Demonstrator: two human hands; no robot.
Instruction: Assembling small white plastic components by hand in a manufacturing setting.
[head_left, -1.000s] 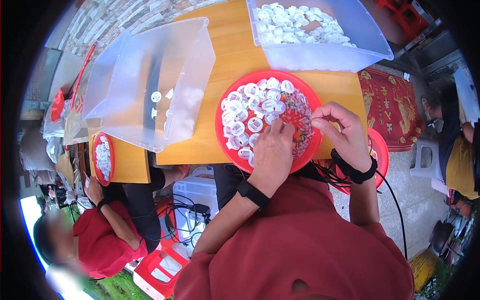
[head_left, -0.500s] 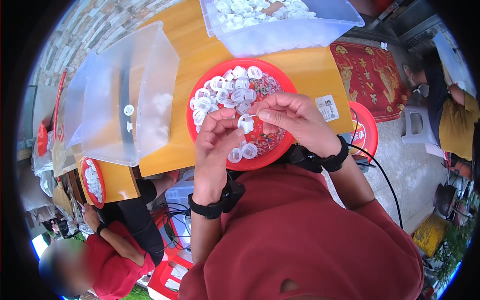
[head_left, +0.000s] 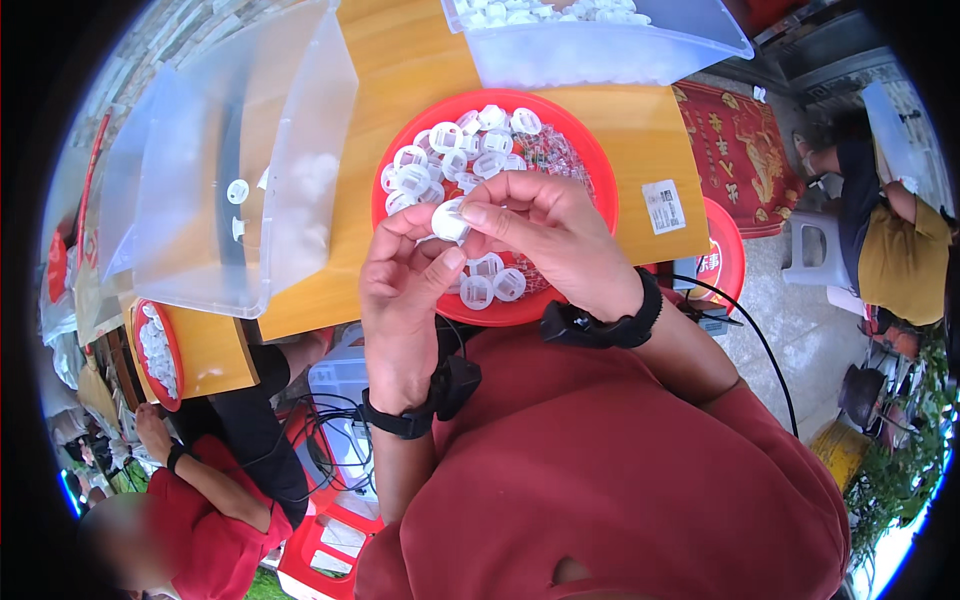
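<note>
Above a round red tray (head_left: 607,180), both of my hands meet at a white round plastic piece (head_left: 450,221). My left hand (head_left: 403,268) grips it by the edge between thumb and fingers. The thumb and fingertips of my right hand (head_left: 553,232) pinch at its upper right side; any small part between those fingertips is hidden. White round plastic pieces (head_left: 411,180) with square middles lie heaped on the tray's left side, and a few more (head_left: 478,291) sit near its front. Small clear parts with thin metallic bits (head_left: 560,155) cover the tray's right side.
On the wooden table (head_left: 405,60), a translucent bin (head_left: 300,190) at left holds few white pieces; another bin (head_left: 600,55) at the back is full of them. A label (head_left: 663,206) lies at right. A co-worker (head_left: 215,500) sits at lower left by a small red tray (head_left: 172,392). A black cable (head_left: 770,360) hangs at right.
My right fingertips have moved left, from holding a thin pale piece beside the white round piece to pressing on it. The round piece has turned and moved slightly left; the view has shifted.
</note>
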